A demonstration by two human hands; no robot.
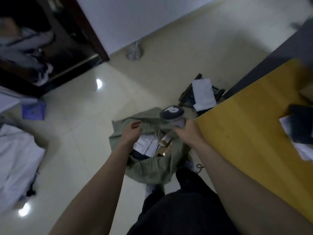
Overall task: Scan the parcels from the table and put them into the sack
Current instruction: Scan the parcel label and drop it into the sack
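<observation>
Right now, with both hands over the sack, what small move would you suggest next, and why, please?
Probably reach the left hand back to the table for the next parcel. That hand holds nothing above the open sack, which already has parcels inside, while the right hand grips the scanner, and dark parcels remain on the table.

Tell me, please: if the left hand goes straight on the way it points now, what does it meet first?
Probably the far rim of the green sack. The left hand hovers over the open mouth with fingers loosely curled, pointing away from the person, though depth is hard to judge here.
</observation>
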